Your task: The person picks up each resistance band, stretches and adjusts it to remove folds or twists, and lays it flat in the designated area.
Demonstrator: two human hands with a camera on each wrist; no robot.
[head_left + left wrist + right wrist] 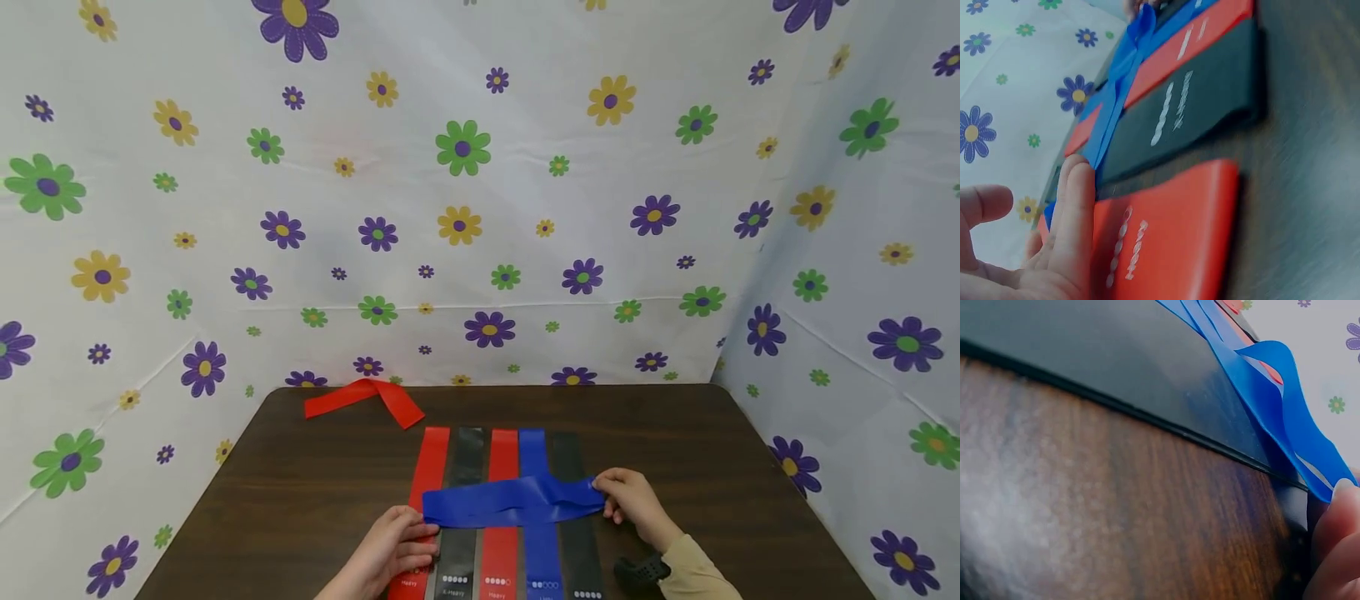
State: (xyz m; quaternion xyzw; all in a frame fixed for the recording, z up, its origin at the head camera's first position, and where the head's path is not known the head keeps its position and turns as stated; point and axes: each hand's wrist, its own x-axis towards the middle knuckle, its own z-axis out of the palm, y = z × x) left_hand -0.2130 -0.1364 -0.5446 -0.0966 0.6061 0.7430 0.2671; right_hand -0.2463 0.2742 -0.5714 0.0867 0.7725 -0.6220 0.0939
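Note:
A blue resistance band (pixel 495 502) lies crosswise over several flat bands laid side by side. At its right end my right hand (pixel 633 504) pinches it between thumb and fingers, and the band's loop gapes there in the right wrist view. My left hand (pixel 390 550) touches the left end with extended fingers; the left wrist view shows its thumb held apart. Beneath, from left to right, are a red band (pixel 430 458), a black band (pixel 457 550), another red band (pixel 500 550), a blue band (pixel 542 550) and another black band (pixel 579 550). White lettering marks their near ends.
A loose red band (pixel 397 404), bent in the middle, lies at the back left of the dark wooden table (pixel 660 433). A flower-patterned cloth (pixel 525 183) hangs behind the table and along its sides. A black wrist strap (pixel 641 572) circles the right wrist.

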